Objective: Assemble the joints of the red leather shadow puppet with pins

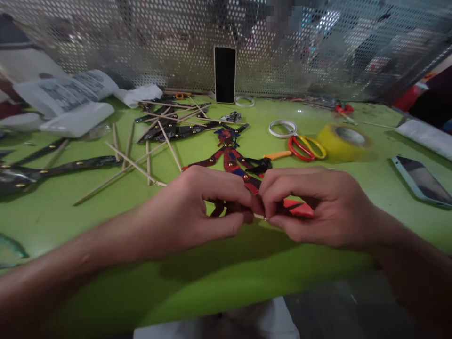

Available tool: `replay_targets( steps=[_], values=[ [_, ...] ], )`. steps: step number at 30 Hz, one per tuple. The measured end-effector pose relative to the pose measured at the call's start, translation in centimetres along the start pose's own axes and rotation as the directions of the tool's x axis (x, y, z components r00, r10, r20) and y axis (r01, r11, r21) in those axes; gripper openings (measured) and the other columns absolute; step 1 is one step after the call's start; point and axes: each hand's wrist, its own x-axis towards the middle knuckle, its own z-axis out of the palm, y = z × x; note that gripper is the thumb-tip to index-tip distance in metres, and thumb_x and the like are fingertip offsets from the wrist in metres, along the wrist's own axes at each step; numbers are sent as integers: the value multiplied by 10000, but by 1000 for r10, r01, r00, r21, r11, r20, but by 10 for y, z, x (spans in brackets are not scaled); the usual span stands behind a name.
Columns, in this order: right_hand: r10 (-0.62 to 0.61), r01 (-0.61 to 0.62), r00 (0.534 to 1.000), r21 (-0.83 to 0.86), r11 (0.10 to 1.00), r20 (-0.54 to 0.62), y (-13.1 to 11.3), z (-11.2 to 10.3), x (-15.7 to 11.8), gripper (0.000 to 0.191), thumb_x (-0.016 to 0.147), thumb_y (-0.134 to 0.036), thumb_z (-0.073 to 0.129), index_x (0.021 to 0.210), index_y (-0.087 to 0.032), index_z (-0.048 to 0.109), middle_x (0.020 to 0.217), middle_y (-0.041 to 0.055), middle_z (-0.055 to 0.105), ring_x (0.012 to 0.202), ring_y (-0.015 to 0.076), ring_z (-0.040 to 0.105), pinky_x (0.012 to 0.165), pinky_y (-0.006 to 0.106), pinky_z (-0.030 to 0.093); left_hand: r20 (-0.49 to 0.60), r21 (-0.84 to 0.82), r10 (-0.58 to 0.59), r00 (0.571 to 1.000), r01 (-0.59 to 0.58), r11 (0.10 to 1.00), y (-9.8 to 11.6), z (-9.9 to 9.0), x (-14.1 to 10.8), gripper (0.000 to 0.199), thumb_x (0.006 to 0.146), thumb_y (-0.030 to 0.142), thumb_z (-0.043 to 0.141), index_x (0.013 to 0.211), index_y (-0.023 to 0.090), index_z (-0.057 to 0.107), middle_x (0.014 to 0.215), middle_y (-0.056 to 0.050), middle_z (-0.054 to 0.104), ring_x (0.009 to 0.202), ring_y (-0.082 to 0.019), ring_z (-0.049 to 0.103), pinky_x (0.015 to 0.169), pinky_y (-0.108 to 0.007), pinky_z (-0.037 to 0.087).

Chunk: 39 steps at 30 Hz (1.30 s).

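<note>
My left hand [219,207] and my right hand [310,205] are close together above the front of the green table. Both pinch a short thin wooden stick [260,216], of which only a small piece shows between the fingertips. Just behind my hands lies a jointed puppet figure [231,160] in dark red, blue and black, with brass-coloured fasteners at its joints. Its lower part is hidden by my fingers. A red flat piece [299,208] shows behind my right fingers; whether it belongs to the figure, I cannot tell.
Loose wooden sticks [130,162] and black jointed figures [165,125] lie at left and behind. Scissors [307,147], a white tape roll [282,128] and yellow tape [344,141] are at right, near a phone [422,181]. Another phone [225,75] leans against the perforated metal screen [169,52].
</note>
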Motion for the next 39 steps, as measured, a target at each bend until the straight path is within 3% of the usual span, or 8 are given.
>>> replay_targets(
  steps=[5, 10, 15, 22, 30, 39],
  values=[
    [-9, 6, 999, 67, 998, 44, 1, -2, 3, 131, 867, -71, 633, 871, -201, 624, 851, 8, 645, 804, 139, 613, 735, 292, 515, 8, -1, -6, 1000, 6, 1000, 1, 2, 0, 217, 830, 48, 597, 826, 217, 733, 743, 24, 730, 648, -114, 659, 621, -212, 520],
    [-56, 46, 996, 135, 990, 71, 1, -3, 5, 135, 871, -49, 627, 873, -181, 654, 870, 4, 616, 789, 102, 607, 708, 242, 496, 20, -15, 16, 1000, -16, 1000, -1, 3, 0, 278, 802, 23, 587, 847, 246, 748, 760, 26, 737, 664, -126, 666, 636, -225, 532],
    [-70, 66, 996, 57, 996, 59, 1, -2, 4, 130, 857, -48, 633, 855, -178, 633, 837, 10, 636, 759, 108, 597, 694, 251, 493, 41, -21, -10, 999, 11, 1000, -2, 2, -2, 248, 817, 23, 591, 864, 212, 743, 810, 17, 751, 723, -123, 691, 694, -218, 534],
    [-55, 55, 998, 7, 998, 44, 0, -2, 3, 132, 858, -64, 634, 843, -194, 621, 837, 5, 650, 746, 108, 604, 683, 251, 500, 32, -32, -13, 999, 14, 999, -1, 3, -1, 223, 843, 63, 579, 851, 217, 740, 797, 10, 762, 698, -135, 697, 650, -222, 537],
    [6, -9, 999, 71, 997, 45, 1, -1, 3, 121, 829, -56, 660, 832, -172, 626, 802, 3, 636, 719, 116, 586, 663, 267, 492, -27, -38, 54, 998, -55, 998, -1, 6, -2, 255, 802, 3, 635, 837, 222, 761, 788, 27, 760, 686, -97, 696, 647, -175, 530],
    [36, -48, 995, 147, 988, 89, 0, -5, 2, 96, 862, -66, 640, 840, -159, 633, 822, 13, 636, 752, 122, 597, 686, 272, 495, -35, -57, 2, 999, -4, 998, 0, 6, -1, 271, 791, 9, 625, 821, 242, 758, 774, 46, 760, 649, -106, 688, 615, -181, 533]
  ],
)
